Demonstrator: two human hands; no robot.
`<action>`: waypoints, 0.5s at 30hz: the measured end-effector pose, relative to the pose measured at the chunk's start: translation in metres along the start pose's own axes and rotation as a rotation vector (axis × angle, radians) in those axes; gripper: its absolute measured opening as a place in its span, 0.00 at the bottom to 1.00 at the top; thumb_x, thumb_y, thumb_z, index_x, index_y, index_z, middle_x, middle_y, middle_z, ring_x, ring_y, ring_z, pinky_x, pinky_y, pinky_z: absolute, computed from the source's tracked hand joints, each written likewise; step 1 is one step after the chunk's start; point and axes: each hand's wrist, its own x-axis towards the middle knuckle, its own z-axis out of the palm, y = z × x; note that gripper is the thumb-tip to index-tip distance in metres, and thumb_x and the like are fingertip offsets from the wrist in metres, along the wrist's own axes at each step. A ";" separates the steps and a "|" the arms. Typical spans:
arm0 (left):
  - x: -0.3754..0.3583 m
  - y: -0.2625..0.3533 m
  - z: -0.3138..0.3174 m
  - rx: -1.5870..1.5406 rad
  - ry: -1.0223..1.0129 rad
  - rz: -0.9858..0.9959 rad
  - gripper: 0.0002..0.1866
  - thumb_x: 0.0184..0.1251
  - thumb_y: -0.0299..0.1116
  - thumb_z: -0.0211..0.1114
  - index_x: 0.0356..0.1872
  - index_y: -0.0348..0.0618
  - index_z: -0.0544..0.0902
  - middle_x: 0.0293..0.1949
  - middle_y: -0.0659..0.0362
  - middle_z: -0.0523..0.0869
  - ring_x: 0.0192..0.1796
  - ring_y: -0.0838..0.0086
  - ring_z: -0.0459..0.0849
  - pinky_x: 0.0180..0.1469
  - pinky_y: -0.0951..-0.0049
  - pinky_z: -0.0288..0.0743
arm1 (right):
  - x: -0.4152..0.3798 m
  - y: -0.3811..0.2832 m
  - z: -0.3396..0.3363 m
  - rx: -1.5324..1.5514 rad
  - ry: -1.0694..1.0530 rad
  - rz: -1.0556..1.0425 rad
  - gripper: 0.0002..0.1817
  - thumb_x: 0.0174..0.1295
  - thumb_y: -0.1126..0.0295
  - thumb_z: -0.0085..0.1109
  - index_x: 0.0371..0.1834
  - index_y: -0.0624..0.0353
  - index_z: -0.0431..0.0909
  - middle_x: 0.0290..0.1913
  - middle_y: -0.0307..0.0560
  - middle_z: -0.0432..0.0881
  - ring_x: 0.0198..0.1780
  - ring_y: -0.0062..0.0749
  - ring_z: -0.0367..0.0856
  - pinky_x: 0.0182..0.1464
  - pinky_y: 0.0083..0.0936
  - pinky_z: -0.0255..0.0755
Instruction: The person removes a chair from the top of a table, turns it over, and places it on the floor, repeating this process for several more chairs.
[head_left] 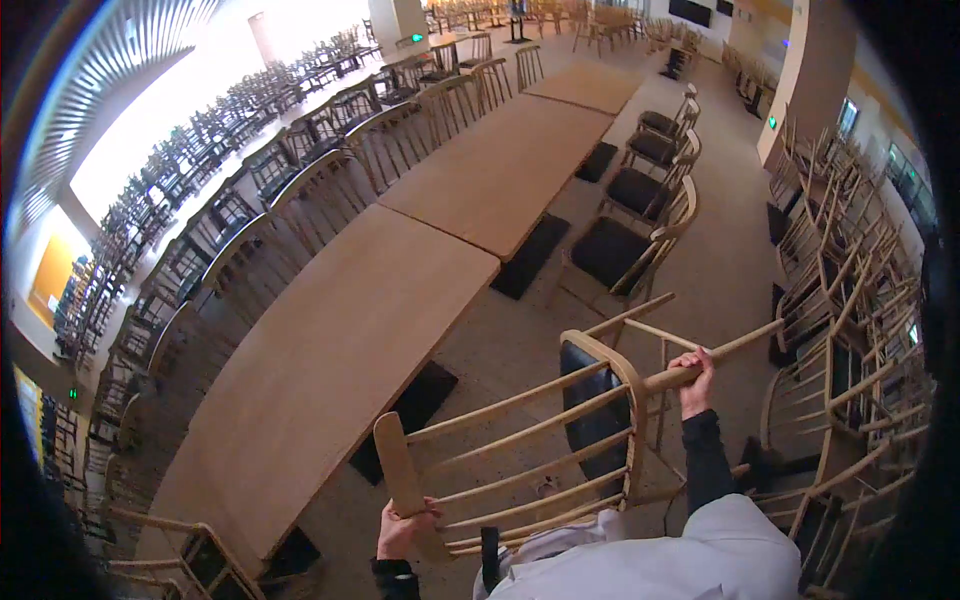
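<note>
A wooden chair (632, 400) with a black seat pad and a spindle back is held tilted on its side in front of my body. My left hand (405, 528) is closed around the flat top rail of its back, at the lower left. The fingers of my right hand (693, 378) wrap round one of its legs near the seat. The chair's other legs point away to the upper right. Beside it on the left runs a long row of wooden tables (330, 330).
Chairs with black seats (612, 250) stand along the tables' right side. More chairs (320, 190) line the left side. Stacked chairs (840, 310) crowd the right edge, near a pillar (808, 80). Another chair (195, 550) is at lower left. Grey floor (725, 225) forms an aisle.
</note>
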 end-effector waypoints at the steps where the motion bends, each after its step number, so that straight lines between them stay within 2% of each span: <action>1: 0.008 0.016 0.015 0.006 -0.016 -0.034 0.19 0.45 0.21 0.68 0.42 0.35 0.77 0.41 0.52 0.83 0.36 0.68 0.84 0.40 0.69 0.80 | 0.014 0.000 -0.008 -0.026 0.092 -0.027 0.11 0.59 0.65 0.56 0.21 0.50 0.67 0.20 0.30 0.68 0.26 0.18 0.70 0.41 0.25 0.68; 2: 0.017 0.031 0.032 0.018 -0.018 -0.049 0.19 0.45 0.21 0.68 0.42 0.35 0.77 0.41 0.52 0.83 0.36 0.68 0.84 0.40 0.69 0.80 | 0.030 0.000 -0.021 -0.051 0.184 -0.053 0.10 0.58 0.65 0.56 0.22 0.51 0.68 0.20 0.31 0.68 0.27 0.19 0.71 0.43 0.26 0.69; 3: 0.025 0.043 0.050 0.048 -0.020 -0.054 0.19 0.44 0.20 0.68 0.43 0.35 0.77 0.41 0.52 0.83 0.36 0.69 0.84 0.40 0.69 0.80 | 0.048 0.000 -0.043 -0.023 0.209 -0.051 0.05 0.58 0.69 0.55 0.27 0.53 0.69 0.24 0.36 0.71 0.30 0.25 0.73 0.48 0.36 0.70; 4: 0.035 0.051 0.069 0.076 -0.020 -0.058 0.20 0.44 0.19 0.68 0.43 0.35 0.77 0.42 0.52 0.82 0.36 0.70 0.83 0.40 0.68 0.80 | 0.064 0.001 -0.053 -0.018 0.225 -0.050 0.05 0.58 0.69 0.55 0.27 0.53 0.69 0.24 0.36 0.71 0.30 0.25 0.73 0.48 0.36 0.70; 6: 0.044 0.054 0.094 0.099 -0.004 -0.065 0.21 0.44 0.18 0.67 0.44 0.36 0.77 0.43 0.53 0.82 0.38 0.71 0.83 0.41 0.69 0.80 | 0.080 0.012 -0.073 -0.136 0.448 0.051 0.04 0.56 0.74 0.53 0.32 0.56 0.69 0.30 0.43 0.73 0.34 0.33 0.73 0.50 0.46 0.69; 7: 0.050 0.055 0.107 0.113 0.009 -0.058 0.21 0.45 0.17 0.67 0.45 0.36 0.77 0.43 0.53 0.82 0.39 0.71 0.82 0.41 0.69 0.80 | 0.103 0.017 -0.126 -0.165 0.453 0.099 0.05 0.56 0.75 0.51 0.36 0.58 0.68 0.36 0.47 0.72 0.39 0.38 0.73 0.52 0.54 0.66; 8: 0.053 0.055 0.117 0.121 0.013 -0.069 0.21 0.45 0.17 0.67 0.45 0.36 0.77 0.43 0.53 0.82 0.39 0.71 0.82 0.41 0.69 0.80 | 0.112 0.026 -0.149 -0.121 0.545 0.133 0.07 0.56 0.74 0.52 0.37 0.59 0.68 0.38 0.48 0.71 0.42 0.39 0.73 0.52 0.52 0.66; 10: 0.067 0.049 0.136 0.171 0.055 -0.043 0.22 0.46 0.16 0.66 0.46 0.37 0.76 0.44 0.55 0.81 0.43 0.73 0.81 0.45 0.71 0.77 | 0.121 0.040 -0.161 -0.254 0.649 0.188 0.09 0.56 0.73 0.53 0.40 0.60 0.68 0.41 0.48 0.71 0.45 0.41 0.72 0.53 0.48 0.65; 11: 0.072 0.047 0.141 0.324 0.034 -0.014 0.21 0.47 0.17 0.66 0.47 0.38 0.76 0.44 0.57 0.81 0.45 0.75 0.80 0.49 0.74 0.74 | 0.123 0.046 -0.173 -0.248 0.656 0.195 0.09 0.56 0.73 0.53 0.40 0.60 0.68 0.41 0.48 0.71 0.45 0.41 0.72 0.53 0.48 0.65; 13: 0.081 0.041 0.158 0.308 0.046 -0.077 0.21 0.48 0.18 0.66 0.47 0.38 0.76 0.44 0.58 0.82 0.45 0.76 0.79 0.49 0.75 0.73 | 0.129 0.065 -0.204 -0.201 0.669 0.416 0.09 0.56 0.73 0.53 0.40 0.62 0.71 0.40 0.47 0.74 0.43 0.42 0.74 0.52 0.40 0.67; 14: 0.085 0.041 0.169 0.282 0.053 -0.132 0.21 0.48 0.18 0.67 0.47 0.38 0.76 0.44 0.59 0.82 0.44 0.77 0.79 0.49 0.76 0.72 | 0.130 0.075 -0.218 -0.198 0.678 0.429 0.09 0.56 0.73 0.53 0.40 0.62 0.71 0.40 0.47 0.74 0.43 0.42 0.74 0.52 0.40 0.67; 15: 0.091 0.042 0.181 0.398 0.009 -0.028 0.20 0.49 0.20 0.67 0.46 0.38 0.76 0.42 0.60 0.82 0.43 0.78 0.79 0.47 0.77 0.72 | 0.129 0.086 -0.230 -0.222 0.627 0.462 0.07 0.56 0.74 0.53 0.38 0.62 0.73 0.39 0.46 0.76 0.42 0.40 0.75 0.50 0.38 0.69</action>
